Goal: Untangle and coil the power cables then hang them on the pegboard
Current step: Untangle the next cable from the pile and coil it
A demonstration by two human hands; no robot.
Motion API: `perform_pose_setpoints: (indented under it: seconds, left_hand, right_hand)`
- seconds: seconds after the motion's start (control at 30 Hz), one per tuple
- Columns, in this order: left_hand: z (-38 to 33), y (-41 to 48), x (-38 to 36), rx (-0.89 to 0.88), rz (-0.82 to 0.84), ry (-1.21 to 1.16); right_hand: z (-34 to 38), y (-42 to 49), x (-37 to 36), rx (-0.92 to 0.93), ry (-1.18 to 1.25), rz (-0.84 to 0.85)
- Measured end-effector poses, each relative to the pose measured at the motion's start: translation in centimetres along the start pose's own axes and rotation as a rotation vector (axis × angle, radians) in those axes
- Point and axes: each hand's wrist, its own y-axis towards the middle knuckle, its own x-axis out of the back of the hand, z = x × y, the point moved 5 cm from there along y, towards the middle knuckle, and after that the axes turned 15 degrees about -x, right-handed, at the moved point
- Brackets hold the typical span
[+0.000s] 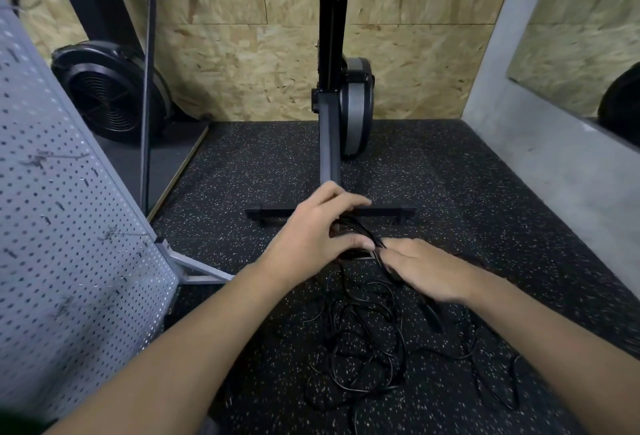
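So the power cables (363, 341) are mostly one loose black tangle on the speckled rubber floor (485, 209), right in front of the person, with a few loops straying off to the right. Both hands are up at the far end of the mess. The left hand (318, 226) has its grip closed round a small gathered bunch of strands, fingers curled over the top. The right hand (426, 271) sits just beside it and its grip looks pinched onto a single strand coming out of that bunch. It's a bit blurry there, so take that as my best read.

Handling-wise, I'd guess these are light, thin and floppy. No weight to fight, but they'll hold kinks and snag on each other the moment you yank. Plugs are the catch points, and I can't make any out clearly in the pile. I'd hold the bunch firmly in one hand and let the other slide loosely along one strand, feeding it out of the knot rather than pulling hard. Grab near an end if you can find one, not mid-loop.

Nothing looks coiled yet, so this is early days. The pegboard (69, 209) stands close on the left, tilted in this view, with no cable hanging on it that I can see.
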Motion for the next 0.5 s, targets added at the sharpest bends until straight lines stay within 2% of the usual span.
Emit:
perform_pose_setpoints:
  seconds: [0.1, 0.13, 0.2, 0.3, 0.4, 0.47, 0.5]
  left_hand:
    - [0.4, -0.1, 0.6, 0.036, -0.026, -0.020]
    - [0.4, -0.1, 0.5, 0.039, -0.019, -0.021]
    - [0.5, -0.3, 0.2, 0.058, 0.015, -0.048]
    - [0.9, -0.6, -0.1, 0.094, 0.075, -0.055]
    - [0.9, -0.7, -0.2, 0.092, 0.121, 0.074]
    - [1.0, -0.8, -0.2, 0.115, 0.130, 0.142]
    - [1.4, -1.1, -0.1, 0.162, 0.107, 0.104]
  right_hand:
    - [-0.4, -0.7, -0.7, -0.127, 0.291, 0.153]
    - [0.0, -1.1, -0.8, -0.099, 0.262, 0.170]
    - [0.6, -1.6, -1.2, -0.002, 0.048, 0.167]
    - [1.5, -1.7, -1.9, 0.085, -0.135, 0.098]
    - [1.4, -1.4, -2.1, 0.132, -0.186, 0.046]
    - [1.0, -1.1, -2.0, 0.151, -0.117, 0.033]
    - [0.9, -0.9, -1.8, 0.166, -0.063, 0.028]
